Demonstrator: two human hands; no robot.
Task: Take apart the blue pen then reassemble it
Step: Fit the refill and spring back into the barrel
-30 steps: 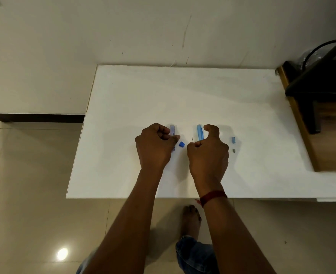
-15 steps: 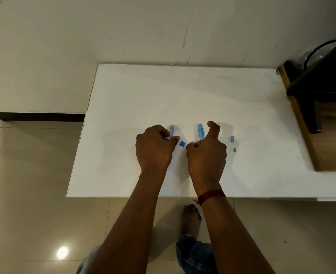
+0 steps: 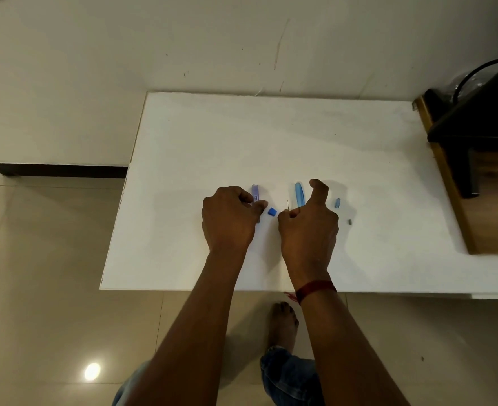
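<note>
Lying in pieces on the desk (image 3: 271,136), the blue pen (image 3: 299,194) has its violet tube (image 3: 255,192) pinched in the left hand (image 3: 230,219) left of the small blue cap (image 3: 272,211) and its thin rod (image 3: 287,204) pinched in the right hand (image 3: 307,225) right of it, where hard squeezing could bend it.

tube (image 3: 255,192) end: under left hand (image 3: 228,221) | refill (image 3: 287,204) end: inside right hand (image 3: 307,230)

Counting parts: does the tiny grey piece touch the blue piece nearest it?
Apart: head view shows bare white table between the grey piece and the blue piece.
</note>
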